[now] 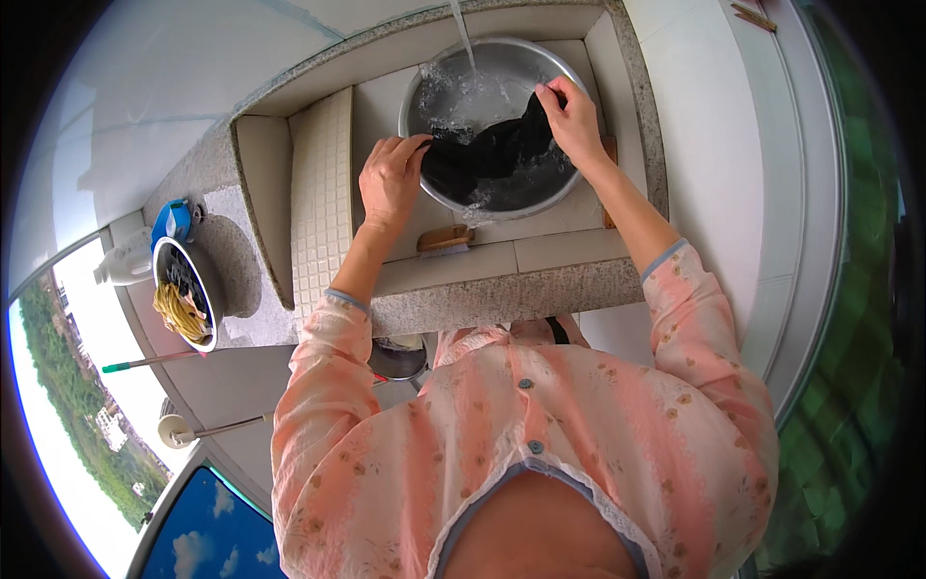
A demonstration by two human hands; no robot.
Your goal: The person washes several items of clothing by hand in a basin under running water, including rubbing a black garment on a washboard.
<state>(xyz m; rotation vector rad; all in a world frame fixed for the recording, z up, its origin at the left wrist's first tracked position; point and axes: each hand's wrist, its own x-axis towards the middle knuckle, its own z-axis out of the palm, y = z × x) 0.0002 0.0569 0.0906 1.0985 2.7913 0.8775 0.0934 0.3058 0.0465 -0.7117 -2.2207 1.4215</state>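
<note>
A black cloth (499,148) hangs between my two hands over a round metal basin (409,108) of water. Its left end is pinched in my left hand (391,177), near the basin's left rim. My right hand (575,119) grips the other end above the right side of the basin. The middle of the cloth droops into the water. A stream of water (463,32) falls from above into the basin, where it splashes and bubbles. Just below the basin a wooden-backed scrub brush (445,237) lies with its bristles towards me.
The basin stands in a tiled sink with a stone edge (506,295). A ribbed washboard slab (322,195) slopes at the left. On the left ledge are a bowl of clothes (217,289), a blue packet (171,219) and a white plastic jug (129,260). A wooden object (610,181) lies right of the basin.
</note>
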